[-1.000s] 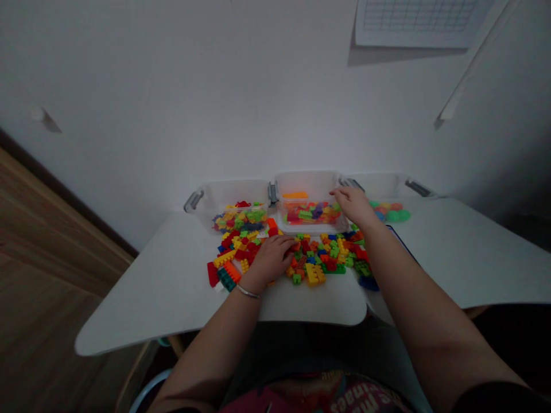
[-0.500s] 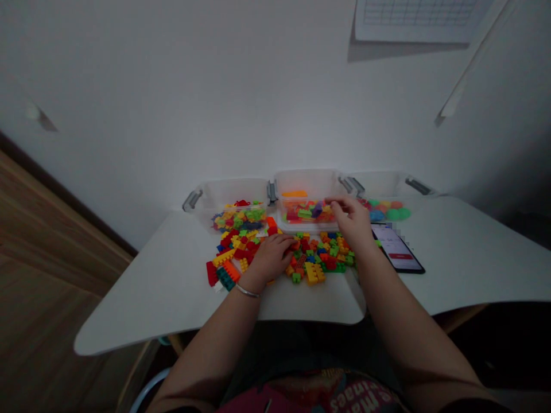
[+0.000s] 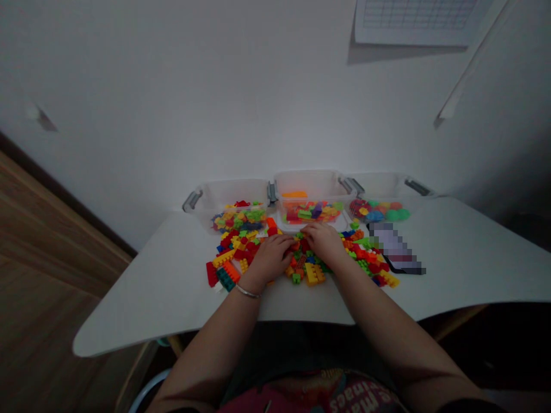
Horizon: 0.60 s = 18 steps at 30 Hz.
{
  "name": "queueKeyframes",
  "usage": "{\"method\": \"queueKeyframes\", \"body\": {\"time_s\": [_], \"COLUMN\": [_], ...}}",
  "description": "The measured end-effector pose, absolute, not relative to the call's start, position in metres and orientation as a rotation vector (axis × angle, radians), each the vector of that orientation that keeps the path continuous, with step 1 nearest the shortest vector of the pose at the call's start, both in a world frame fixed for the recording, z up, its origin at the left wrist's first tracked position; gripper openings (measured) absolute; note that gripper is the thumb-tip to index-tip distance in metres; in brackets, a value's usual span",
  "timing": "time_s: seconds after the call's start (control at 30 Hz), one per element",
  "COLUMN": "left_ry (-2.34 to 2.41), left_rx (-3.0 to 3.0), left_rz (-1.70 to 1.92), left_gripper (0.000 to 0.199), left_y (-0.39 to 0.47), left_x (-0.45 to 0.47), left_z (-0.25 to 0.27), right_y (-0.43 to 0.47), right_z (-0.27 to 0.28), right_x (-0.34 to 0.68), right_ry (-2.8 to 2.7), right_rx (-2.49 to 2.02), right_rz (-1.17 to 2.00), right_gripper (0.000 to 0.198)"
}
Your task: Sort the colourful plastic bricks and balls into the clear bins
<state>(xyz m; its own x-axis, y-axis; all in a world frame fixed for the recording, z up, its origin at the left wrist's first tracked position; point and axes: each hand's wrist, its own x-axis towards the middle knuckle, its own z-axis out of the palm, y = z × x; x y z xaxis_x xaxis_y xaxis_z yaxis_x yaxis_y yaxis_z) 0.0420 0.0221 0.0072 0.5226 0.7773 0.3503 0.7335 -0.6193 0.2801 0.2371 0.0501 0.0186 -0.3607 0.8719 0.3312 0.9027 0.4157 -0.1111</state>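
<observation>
Many small plastic building bricks [image 3: 241,240] in red, yellow, green, orange and blue lie in a loose heap. My left hand [image 3: 273,258], a bracelet on its wrist, rests on the middle of the heap with fingers bent down beside orange pieces. What those fingers hold, if anything, is hidden. Close by on the right, my right hand [image 3: 326,245] reaches over the bricks with fingers extended leftward and tips low among the pieces; no brick shows in it. A yellow brick [image 3: 315,274] lies below, between the two wrists.
Behind the heap stand three clear bins: the left bin [image 3: 235,192] with mixed pieces, the middle bin [image 3: 307,182] with bright pieces, the right bin [image 3: 379,182] with rounded coloured pieces. A phone [image 3: 398,249] lies at right. The white table [image 3: 142,292] meets a wall.
My right hand has come from above the middle bin down and left to the heap, uncovering bricks at the right. My left hand has stayed in place.
</observation>
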Motion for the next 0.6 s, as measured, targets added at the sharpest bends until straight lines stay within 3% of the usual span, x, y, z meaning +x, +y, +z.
{"method": "queueKeyframes", "body": {"time_s": [0.6], "left_ry": [1.331], "left_rx": [2.653], "left_rz": [0.686], "left_gripper": [0.036], "left_y": [0.0208], "left_x": [0.04], "left_z": [0.0092], "right_y": [0.0567], "right_z": [0.0228], "right_x": [0.2343], "right_ry": [-2.288], "right_rx": [-1.662], "right_rz": [-0.156], "right_gripper": [0.02]}}
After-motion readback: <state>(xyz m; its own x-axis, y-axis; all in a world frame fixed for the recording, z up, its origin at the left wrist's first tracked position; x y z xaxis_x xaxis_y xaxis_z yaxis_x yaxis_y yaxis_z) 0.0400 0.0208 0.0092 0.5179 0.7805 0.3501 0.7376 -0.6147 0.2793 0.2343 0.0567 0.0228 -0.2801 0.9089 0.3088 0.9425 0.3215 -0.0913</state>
